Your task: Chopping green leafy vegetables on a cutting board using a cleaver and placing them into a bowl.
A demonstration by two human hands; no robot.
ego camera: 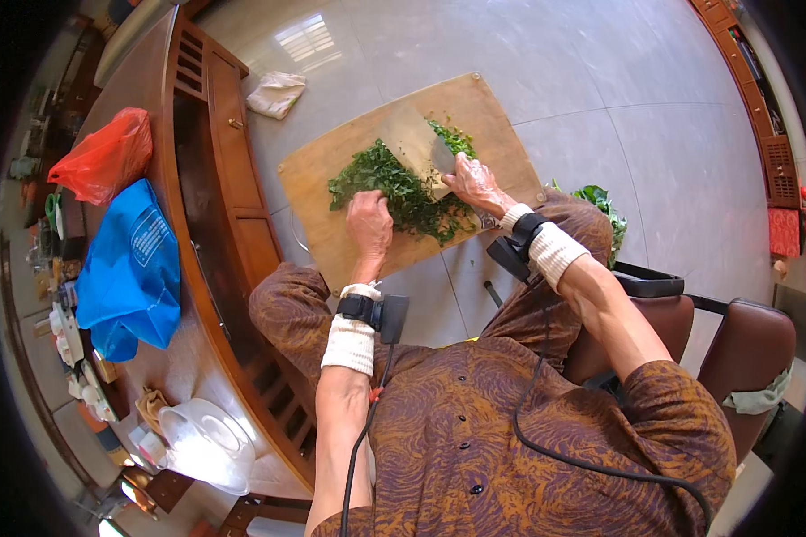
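A wooden board (336,151) stands before me, bearing a heap of chopped dark leafy greens (369,173). My right hand (475,182) grips a broad metal cleaver (406,137), its handle mostly hidden by the fingers. The blade leans over the heap, between the dark leaves and some brighter green pieces (455,139) beyond it. At the near left side of the heap, my left hand (369,221) touches the leaves with curled fingers. Its fingertips are hidden, so I cannot tell whether leaves are pinched in them.
Along the left runs a wooden cabinet (232,168) with a red plastic bag (111,158), a blue bag (134,275) and a clear plastic bowl (208,443) on top. A pale cloth (277,94) lies on the floor. More leafy greens (601,201) show beyond my right knee, near brown chairs (745,362).
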